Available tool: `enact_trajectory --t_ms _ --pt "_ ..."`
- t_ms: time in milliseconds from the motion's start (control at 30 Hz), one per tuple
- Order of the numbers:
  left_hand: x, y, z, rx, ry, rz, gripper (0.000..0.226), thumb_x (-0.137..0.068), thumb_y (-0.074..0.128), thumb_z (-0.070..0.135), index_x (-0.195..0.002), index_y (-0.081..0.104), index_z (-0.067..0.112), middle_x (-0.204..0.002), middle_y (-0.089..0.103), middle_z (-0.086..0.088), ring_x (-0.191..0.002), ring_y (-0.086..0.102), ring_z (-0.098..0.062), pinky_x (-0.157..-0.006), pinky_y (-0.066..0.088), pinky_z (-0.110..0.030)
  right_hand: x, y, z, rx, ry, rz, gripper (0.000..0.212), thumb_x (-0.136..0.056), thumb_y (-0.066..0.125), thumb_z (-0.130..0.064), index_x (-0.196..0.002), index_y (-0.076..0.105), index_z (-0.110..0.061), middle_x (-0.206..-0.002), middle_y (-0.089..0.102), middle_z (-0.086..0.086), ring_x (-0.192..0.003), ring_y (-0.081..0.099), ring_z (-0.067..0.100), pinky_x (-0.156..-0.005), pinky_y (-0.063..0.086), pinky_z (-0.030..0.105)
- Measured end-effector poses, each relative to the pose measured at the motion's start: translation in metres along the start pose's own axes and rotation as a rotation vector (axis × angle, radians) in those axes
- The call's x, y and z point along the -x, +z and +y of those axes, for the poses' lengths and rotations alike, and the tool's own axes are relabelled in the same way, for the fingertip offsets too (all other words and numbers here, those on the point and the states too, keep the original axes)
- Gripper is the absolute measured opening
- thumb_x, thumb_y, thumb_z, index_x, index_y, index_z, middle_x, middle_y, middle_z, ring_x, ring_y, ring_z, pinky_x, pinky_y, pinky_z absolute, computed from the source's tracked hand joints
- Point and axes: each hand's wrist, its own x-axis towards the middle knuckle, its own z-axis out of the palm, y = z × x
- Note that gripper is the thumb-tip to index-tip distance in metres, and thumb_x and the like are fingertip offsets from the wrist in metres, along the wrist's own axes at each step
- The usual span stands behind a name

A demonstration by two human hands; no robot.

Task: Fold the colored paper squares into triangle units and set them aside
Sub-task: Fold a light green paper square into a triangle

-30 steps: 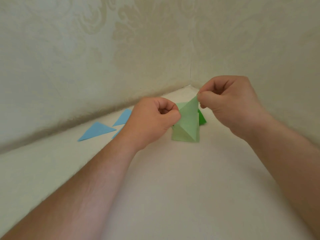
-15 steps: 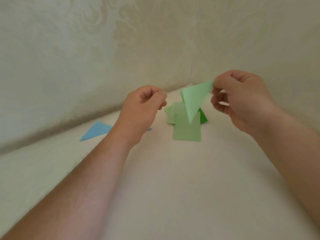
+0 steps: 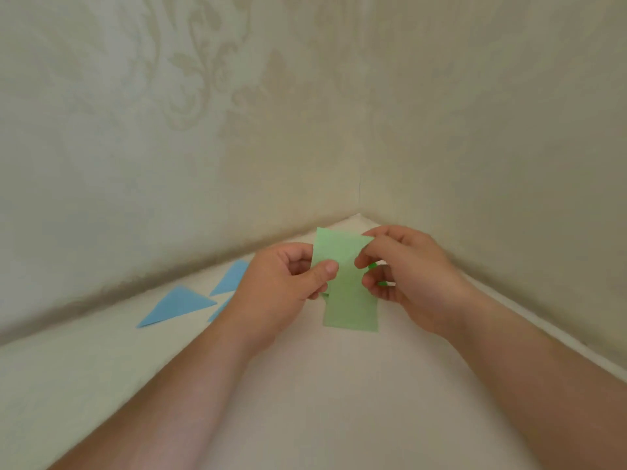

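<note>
A light green paper square [image 3: 339,251] is held upright between both hands, above the table near the wall corner. My left hand [image 3: 288,286] pinches its left edge, thumb on the front. At its upper right corner my right hand [image 3: 410,276] pinches it with thumb and fingertips. Just below it, more light green paper [image 3: 353,315] lies flat on the table; where one sheet ends and the other starts is hard to tell. Bits of darker green paper [image 3: 382,283] show between my right fingers.
Three blue folded triangles lie on the white table at the left: a large one [image 3: 176,305], one [image 3: 230,278] nearer the wall and one [image 3: 217,312] partly behind my left wrist. Patterned walls meet in a corner [image 3: 359,212] just behind the hands.
The folded green triangle that my right hand held is out of sight. My left hand, which held nothing, now shares a flat green square with the right. Both hands sit lower in view.
</note>
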Motion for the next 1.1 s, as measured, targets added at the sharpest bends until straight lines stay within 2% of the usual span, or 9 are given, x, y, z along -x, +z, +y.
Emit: enact_trajectory --t_ms 133,300,400,500,600,700,867,933,1100 --pt "0.003 -0.002 0.003 -0.048 -0.001 0.017 0.013 -0.092 0.077 0.015 -0.104 0.078 0.018 -0.081 0.076 0.000 -0.066 0.061 -0.010 -0.068 0.049 -0.029 0.008 0.002 -0.005 -0.070 -0.070 0.020 0.025 -0.090 0.056 0.003 -0.083 0.073 -0.015 -0.075 0.069 0.007 -0.059 0.058 0.020 -0.064 0.048 0.034" --pt "0.013 -0.012 0.015 -0.099 -0.029 0.005 0.013 -0.092 0.077 0.017 -0.105 0.078 0.017 -0.077 0.074 0.006 -0.065 0.060 -0.009 -0.068 0.050 -0.025 0.021 0.002 -0.010 -0.050 -0.009 -0.140 0.011 -0.095 0.068 -0.022 -0.093 0.076 -0.013 -0.085 0.071 0.007 -0.069 0.063 0.019 -0.066 0.053 0.034" --pt "0.031 -0.028 0.023 -0.126 -0.036 -0.063 0.014 -0.093 0.076 0.016 -0.108 0.077 0.015 -0.081 0.073 0.004 -0.067 0.058 -0.010 -0.067 0.050 -0.023 0.029 0.016 -0.011 0.109 -0.136 -0.105 0.005 -0.090 0.076 -0.008 -0.088 0.075 -0.013 -0.077 0.070 0.004 -0.067 0.063 0.016 -0.066 0.055 0.029" --pt "0.059 -0.058 0.025 -0.173 -0.057 -0.091 0.016 -0.097 0.070 0.011 -0.110 0.077 0.018 -0.091 0.077 0.001 -0.073 0.061 -0.010 -0.071 0.051 -0.024 0.042 0.036 -0.014 0.128 -0.112 -0.187 0.008 -0.089 0.075 -0.004 -0.089 0.074 -0.011 -0.075 0.071 0.005 -0.067 0.062 0.015 -0.066 0.056 0.029" --pt "0.089 -0.097 0.028 -0.210 -0.106 -0.022 0.023 -0.096 0.070 0.009 -0.115 0.076 0.021 -0.094 0.079 -0.001 -0.075 0.061 -0.010 -0.074 0.050 -0.026 0.052 0.066 -0.009 0.138 -0.047 -0.224 0.012 -0.092 0.070 -0.001 -0.095 0.071 -0.012 -0.082 0.077 0.010 -0.066 0.062 0.018 -0.065 0.056 0.031" --pt "0.117 -0.133 0.027 -0.345 -0.159 0.099 0.021 -0.091 0.079 0.022 -0.109 0.072 0.029 -0.089 0.079 0.001 -0.073 0.059 -0.011 -0.073 0.047 -0.032 0.059 0.106 0.002 0.195 -0.024 -0.235 0.012 -0.090 0.069 0.000 -0.093 0.068 -0.012 -0.081 0.079 0.010 -0.063 0.061 0.017 -0.064 0.056 0.031" --pt "0.148 -0.169 0.016 -0.596 -0.171 0.267 0.029 -0.084 0.085 0.035 -0.094 0.059 0.027 -0.081 0.078 0.011 -0.060 0.055 -0.002 -0.061 0.041 -0.027 0.062 0.155 0.026 0.388 -0.093 -0.193 0.011 -0.083 0.074 -0.011 -0.087 0.072 -0.021 -0.076 0.078 -0.004 -0.067 0.067 0.013 -0.063 0.052 0.023" --pt "0.154 -0.178 0.007 -0.670 -0.167 0.278 0.028 -0.083 0.085 0.038 -0.090 0.059 0.029 -0.079 0.076 0.013 -0.062 0.057 -0.004 -0.060 0.043 -0.025 0.064 0.164 0.032 0.506 -0.130 -0.174 0.010 -0.081 0.077 -0.016 -0.084 0.073 -0.025 -0.077 0.076 -0.008 -0.074 0.069 0.008 -0.059 0.047 0.014" --pt "0.159 -0.182 -0.009 -0.803 -0.082 0.313 0.019 -0.082 0.083 0.040 -0.078 0.067 0.031 -0.071 0.067 0.019 -0.066 0.057 0.000 -0.058 0.039 -0.012 0.066 0.170 0.042 0.701 -0.221 -0.159 0.008 -0.086 0.069 -0.022 -0.088 0.074 -0.028 -0.082 0.070 -0.016 -0.079 0.064 -0.001 -0.066 0.045 0.013"
